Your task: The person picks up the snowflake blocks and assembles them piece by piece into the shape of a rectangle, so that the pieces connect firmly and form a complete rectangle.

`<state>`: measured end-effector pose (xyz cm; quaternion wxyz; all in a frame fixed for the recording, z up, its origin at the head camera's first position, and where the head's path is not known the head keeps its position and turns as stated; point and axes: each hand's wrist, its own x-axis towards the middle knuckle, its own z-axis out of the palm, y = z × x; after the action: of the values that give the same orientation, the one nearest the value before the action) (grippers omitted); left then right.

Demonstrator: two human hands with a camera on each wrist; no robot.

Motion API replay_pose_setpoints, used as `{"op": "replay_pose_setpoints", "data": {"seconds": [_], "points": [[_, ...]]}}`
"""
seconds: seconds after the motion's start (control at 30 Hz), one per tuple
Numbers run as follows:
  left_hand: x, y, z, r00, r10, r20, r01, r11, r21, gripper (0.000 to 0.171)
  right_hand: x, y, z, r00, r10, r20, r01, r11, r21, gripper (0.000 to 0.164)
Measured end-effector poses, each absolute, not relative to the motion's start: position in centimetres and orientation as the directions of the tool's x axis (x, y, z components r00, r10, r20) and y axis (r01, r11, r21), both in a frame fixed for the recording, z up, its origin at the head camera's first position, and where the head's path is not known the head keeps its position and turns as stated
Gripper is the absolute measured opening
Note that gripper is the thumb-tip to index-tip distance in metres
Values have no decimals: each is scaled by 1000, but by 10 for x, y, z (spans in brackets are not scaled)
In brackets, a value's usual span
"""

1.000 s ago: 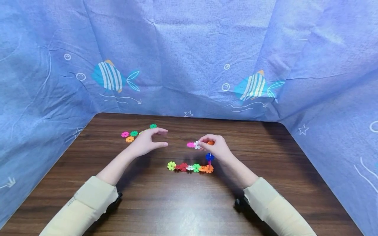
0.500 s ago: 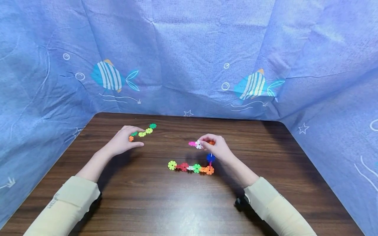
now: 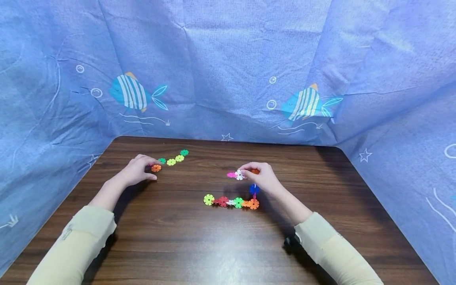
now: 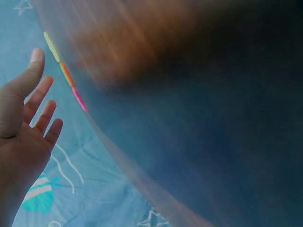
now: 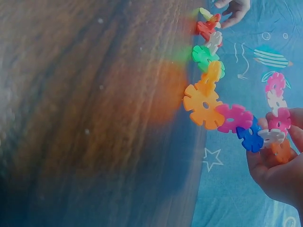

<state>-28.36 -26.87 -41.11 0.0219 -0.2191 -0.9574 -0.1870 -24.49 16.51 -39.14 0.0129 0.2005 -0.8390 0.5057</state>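
Note:
My right hand [image 3: 264, 179] pinches the far end of a chain of flower-shaped interlocking discs. At that end a white disc [image 3: 239, 175] and a pink disc [image 3: 231, 175] stick out leftward past the fingertips. From the hand the chain bends through a blue disc [image 3: 254, 189] to an orange corner disc [image 3: 253, 204], then runs left to a yellow-green disc [image 3: 208, 200]. My left hand [image 3: 133, 171] reaches over the loose discs at the back left, thumb and fingers apart, holding nothing. Its fingertips are right by a loose orange disc [image 3: 156, 168] and a green disc [image 3: 162, 161].
Two yellow-green discs [image 3: 171, 162] and another green disc [image 3: 184, 152] trail off to the right of the left hand. Everything lies on a dark wooden table [image 3: 178, 237]. A blue fish-print cloth [image 3: 221, 79] hangs behind and at both sides.
My left hand has moved left from mid-table to the loose discs, uncovering the yellow-green ones and covering most of the pink one. The right hand keeps its hold on the chain, nearly still.

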Motion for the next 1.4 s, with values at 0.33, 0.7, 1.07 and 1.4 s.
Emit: {"op": "replay_pose_setpoints", "data": {"seconds": [0.33, 0.7, 1.07, 1.4], "points": [[-298, -274, -417, -919, 382, 100, 393, 860, 326, 34, -249, 164, -397, -917, -322, 234, -355, 395, -847, 11], [-302, -274, -421, -895, 430, 121, 444, 825, 350, 26, -250, 162, -399, -916, -324, 236, -369, 452, -812, 13], [-304, -274, -418, -928, 371, 46, 362, 863, 354, 22, -247, 162, -398, -917, -307, 256, -380, 471, -796, 14], [-303, -267, -414, -934, 351, 64, 343, 834, 433, 22, -247, 163, -400, -908, -310, 283, -406, 481, -777, 20]]}}
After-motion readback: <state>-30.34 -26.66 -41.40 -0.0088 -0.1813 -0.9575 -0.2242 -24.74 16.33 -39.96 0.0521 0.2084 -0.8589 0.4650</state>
